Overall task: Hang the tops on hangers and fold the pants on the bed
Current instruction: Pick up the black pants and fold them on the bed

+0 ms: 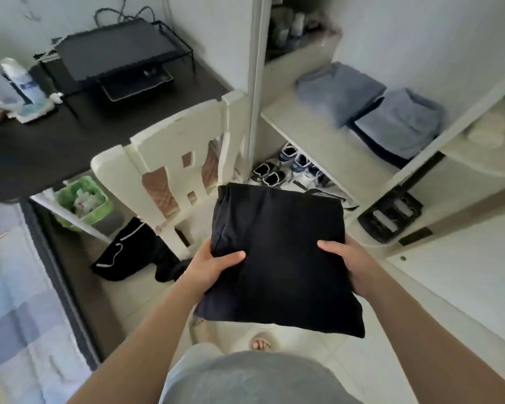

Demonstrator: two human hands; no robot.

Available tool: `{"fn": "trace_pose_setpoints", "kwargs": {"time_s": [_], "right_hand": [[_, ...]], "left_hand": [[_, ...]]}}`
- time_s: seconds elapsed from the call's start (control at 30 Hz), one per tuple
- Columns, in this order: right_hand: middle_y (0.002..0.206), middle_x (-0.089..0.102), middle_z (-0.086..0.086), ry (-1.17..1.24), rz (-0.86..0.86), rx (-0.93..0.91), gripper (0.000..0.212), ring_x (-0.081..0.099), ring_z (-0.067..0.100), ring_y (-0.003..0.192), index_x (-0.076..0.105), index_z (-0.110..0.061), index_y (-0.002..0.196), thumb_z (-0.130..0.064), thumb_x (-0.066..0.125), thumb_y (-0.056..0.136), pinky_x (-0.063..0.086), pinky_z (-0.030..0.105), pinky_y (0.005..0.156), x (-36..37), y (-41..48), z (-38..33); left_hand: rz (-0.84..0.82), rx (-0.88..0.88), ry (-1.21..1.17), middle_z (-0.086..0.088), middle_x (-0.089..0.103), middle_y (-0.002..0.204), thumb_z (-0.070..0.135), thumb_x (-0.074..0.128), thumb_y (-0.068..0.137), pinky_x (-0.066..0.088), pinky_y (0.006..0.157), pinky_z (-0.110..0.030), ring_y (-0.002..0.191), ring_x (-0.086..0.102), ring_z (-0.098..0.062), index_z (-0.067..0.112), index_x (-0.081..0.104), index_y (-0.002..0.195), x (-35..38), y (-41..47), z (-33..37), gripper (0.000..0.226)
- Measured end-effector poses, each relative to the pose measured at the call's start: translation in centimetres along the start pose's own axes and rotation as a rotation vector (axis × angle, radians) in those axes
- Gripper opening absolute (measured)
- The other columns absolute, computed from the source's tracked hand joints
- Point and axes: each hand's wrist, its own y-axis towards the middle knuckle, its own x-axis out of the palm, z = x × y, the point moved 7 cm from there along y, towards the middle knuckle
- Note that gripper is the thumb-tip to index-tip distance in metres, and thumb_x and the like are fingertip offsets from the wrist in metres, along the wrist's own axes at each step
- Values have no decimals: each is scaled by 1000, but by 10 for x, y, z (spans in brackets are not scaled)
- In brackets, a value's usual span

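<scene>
Here, a person stands over a tiled floor (327, 357) and holds a bundle of folded black pants (280, 258) in the air with both hands, near the middle of the scene. The left hand (213, 269) grips the bundle's left edge, thumb lying across the top of the cloth and fingers curled under it, out of sight. The right hand (350, 260) grips the right edge in the same way, thumb on top and fingers wrapped beneath. The pants hang just on the near side of a white chair (169, 158) and to the left of an open wardrobe. On the wardrobe shelf (318, 147), far right, lie two stacks of folded blue garments (400, 123), and below it pairs of shoes (292, 167) stand on the floor. A dark desk (56, 135) at far left carries a black printer (114, 56); a green bin (82, 199) sits under it. A black garment (134, 252) with white stripes lies crumpled on the floor by the chair. The bed (15, 301) shows along the near left edge.
</scene>
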Motion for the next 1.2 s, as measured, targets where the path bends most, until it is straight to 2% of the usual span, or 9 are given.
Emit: {"fn": "trace_pose_setpoints", "kwargs": {"time_s": [0.2,0.37,0.47,0.57,0.7,0.8,0.93,1.07,1.2], "right_hand": [[117,74,7,190,227,-114,46,73,27,102,61,-24,129,-7,71,87,62,36,72,-12,14,-31],[118,74,4,252,331,-174,52,73,26,104,59,-27,131,-5,72,86,59,44,85,-11,39,-60],[120,73,3,239,366,-192,54,71,27,107,58,-26,131,-7,74,84,57,47,91,-16,64,-87],[120,72,-1,201,391,-229,54,68,27,110,58,-28,129,-8,76,83,54,51,97,-27,93,-118],[120,71,-7,151,395,-286,60,67,23,113,59,-34,128,-12,79,76,52,50,100,-39,130,-163],[116,72,-13,121,397,-335,61,68,18,110,61,-40,123,-19,80,69,54,47,98,-46,152,-191],[114,72,-17,142,420,-366,61,68,15,110,60,-45,119,-23,80,66,54,42,96,-55,171,-215],[115,71,-16,187,470,-383,60,67,15,110,59,-43,122,-22,82,70,53,45,99,-74,191,-233],[124,69,-9,229,533,-415,67,66,16,114,56,-30,135,-19,80,74,51,45,103,-96,214,-252]], "left_hand": [[-192,48,213,11,68,125,59,92,51,50,104,-49,115,65,-21,35,55,135,24,79,72,95],[-228,120,252,13,71,121,52,89,63,52,102,-46,113,66,-18,34,60,132,38,128,122,78],[-208,151,269,19,71,113,45,89,68,55,91,-31,104,68,-8,34,61,124,48,159,146,63],[-165,211,315,33,68,92,36,86,76,49,66,-8,83,65,11,45,57,104,65,187,175,41],[-59,279,337,16,64,117,33,84,80,49,86,-26,104,61,-8,28,54,132,84,217,209,60],[-1,327,342,11,64,126,35,82,81,49,95,-34,110,60,-13,26,51,140,99,235,231,68],[-7,336,302,19,66,118,42,79,84,48,81,-18,106,61,-1,31,55,135,122,255,254,57],[8,315,322,30,67,98,45,80,82,47,70,-11,91,62,9,50,57,108,147,286,280,35],[6,336,331,23,67,108,53,79,79,50,87,-27,101,63,-4,40,59,121,178,326,300,49]]}}
